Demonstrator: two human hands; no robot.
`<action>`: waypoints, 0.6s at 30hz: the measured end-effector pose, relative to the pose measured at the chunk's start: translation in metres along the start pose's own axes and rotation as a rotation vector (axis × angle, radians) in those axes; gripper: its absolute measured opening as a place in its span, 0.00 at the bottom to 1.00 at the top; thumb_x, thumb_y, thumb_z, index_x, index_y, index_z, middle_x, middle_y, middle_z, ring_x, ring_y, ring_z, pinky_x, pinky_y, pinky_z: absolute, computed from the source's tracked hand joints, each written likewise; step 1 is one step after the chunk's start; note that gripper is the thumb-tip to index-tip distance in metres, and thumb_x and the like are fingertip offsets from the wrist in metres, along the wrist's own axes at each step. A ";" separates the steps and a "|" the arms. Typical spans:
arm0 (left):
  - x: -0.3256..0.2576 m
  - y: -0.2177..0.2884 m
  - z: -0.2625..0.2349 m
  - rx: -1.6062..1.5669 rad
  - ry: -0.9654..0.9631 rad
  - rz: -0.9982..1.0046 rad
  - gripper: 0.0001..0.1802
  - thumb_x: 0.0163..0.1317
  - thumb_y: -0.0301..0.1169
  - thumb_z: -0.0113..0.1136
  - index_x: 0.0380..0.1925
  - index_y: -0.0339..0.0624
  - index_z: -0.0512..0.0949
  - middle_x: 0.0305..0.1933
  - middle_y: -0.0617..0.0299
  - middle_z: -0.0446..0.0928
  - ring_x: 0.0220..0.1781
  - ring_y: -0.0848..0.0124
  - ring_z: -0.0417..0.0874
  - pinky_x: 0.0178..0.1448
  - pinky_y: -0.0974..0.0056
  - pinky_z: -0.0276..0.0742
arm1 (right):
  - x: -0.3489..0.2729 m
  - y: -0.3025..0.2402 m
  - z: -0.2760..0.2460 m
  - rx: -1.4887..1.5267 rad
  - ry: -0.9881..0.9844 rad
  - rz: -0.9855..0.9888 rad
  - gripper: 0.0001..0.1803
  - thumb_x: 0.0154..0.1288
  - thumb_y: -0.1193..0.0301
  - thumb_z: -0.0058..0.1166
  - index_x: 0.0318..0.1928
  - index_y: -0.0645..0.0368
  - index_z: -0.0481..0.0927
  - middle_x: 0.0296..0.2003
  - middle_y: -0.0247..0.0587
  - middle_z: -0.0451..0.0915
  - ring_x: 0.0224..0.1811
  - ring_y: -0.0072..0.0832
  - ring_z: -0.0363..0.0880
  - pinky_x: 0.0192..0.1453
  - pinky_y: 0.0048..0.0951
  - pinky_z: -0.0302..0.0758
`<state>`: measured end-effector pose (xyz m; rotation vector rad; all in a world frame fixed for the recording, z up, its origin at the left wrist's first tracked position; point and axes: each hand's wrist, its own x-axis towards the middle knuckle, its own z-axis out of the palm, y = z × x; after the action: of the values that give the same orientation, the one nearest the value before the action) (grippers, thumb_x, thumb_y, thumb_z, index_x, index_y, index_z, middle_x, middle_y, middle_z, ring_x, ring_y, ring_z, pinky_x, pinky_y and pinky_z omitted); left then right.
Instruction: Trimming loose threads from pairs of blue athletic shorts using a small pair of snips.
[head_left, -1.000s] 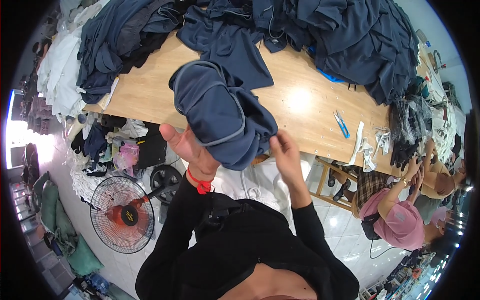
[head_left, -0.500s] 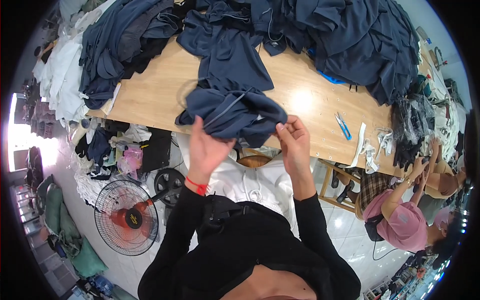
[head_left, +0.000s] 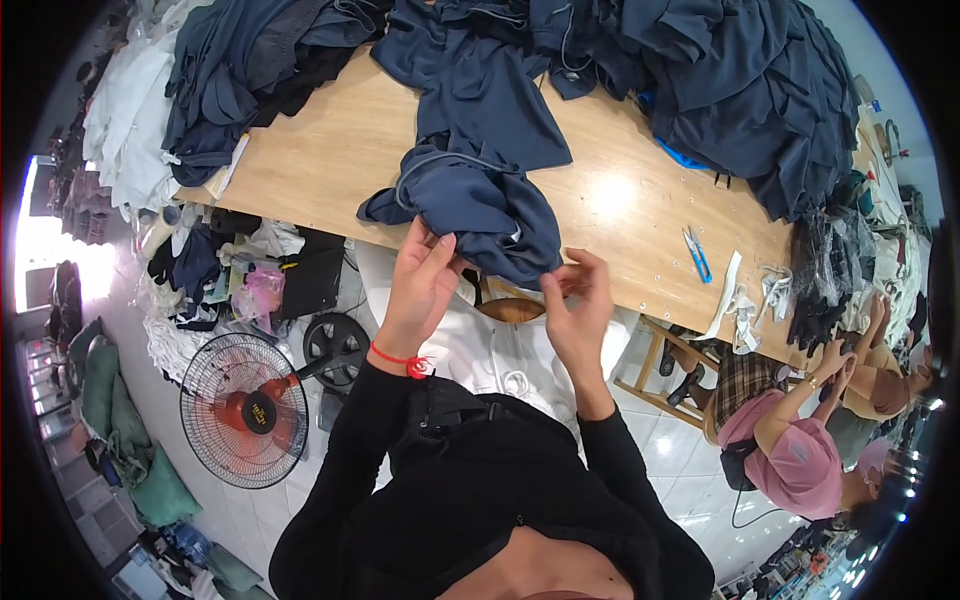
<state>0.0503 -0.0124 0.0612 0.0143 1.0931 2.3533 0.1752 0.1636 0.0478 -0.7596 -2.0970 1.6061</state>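
A long pale wooden tabletop [head_left: 330, 170] is seen across the upper half, with a bright spot of light reflected on its surface. The floor [head_left: 690, 440] is laid with pale glossy tiles. A red-bladed standing fan [head_left: 245, 410] is placed on the floor at the left, and strong daylight [head_left: 45, 250] is admitted at the far left edge. A wooden stool [head_left: 665, 365] is set beneath the tabletop's right side.

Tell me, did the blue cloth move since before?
Yes. The blue cloth was held up over the table's near edge; now it lies farther in on the table, both hands at its edge.
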 end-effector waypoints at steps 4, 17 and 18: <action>-0.017 0.008 0.019 0.075 -0.198 0.029 0.23 0.85 0.28 0.50 0.75 0.36 0.68 0.67 0.55 0.81 0.66 0.66 0.85 0.71 0.56 0.81 | 0.014 -0.046 -0.017 0.030 0.056 -0.331 0.12 0.68 0.87 0.62 0.50 0.64 0.86 0.43 0.43 0.88 0.44 0.32 0.87 0.50 0.30 0.82; -0.021 0.014 0.026 0.358 -0.072 -0.001 0.11 0.79 0.26 0.63 0.55 0.33 0.78 0.51 0.58 0.87 0.50 0.76 0.88 0.54 0.67 0.88 | 0.017 -0.051 -0.018 -0.047 -0.302 -0.427 0.18 0.61 0.85 0.71 0.52 0.62 0.89 0.44 0.46 0.89 0.36 0.31 0.87 0.37 0.27 0.81; -0.021 0.013 0.029 0.417 -0.055 0.042 0.10 0.76 0.25 0.67 0.52 0.34 0.79 0.49 0.60 0.87 0.49 0.77 0.88 0.52 0.68 0.87 | 0.015 -0.051 -0.017 -0.048 -0.301 -0.425 0.18 0.61 0.85 0.71 0.52 0.62 0.89 0.44 0.46 0.89 0.36 0.31 0.87 0.37 0.27 0.81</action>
<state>0.0683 -0.0086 0.0947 0.2531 1.5462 2.1046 0.1651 0.1757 0.1015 -0.0676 -2.3097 1.5035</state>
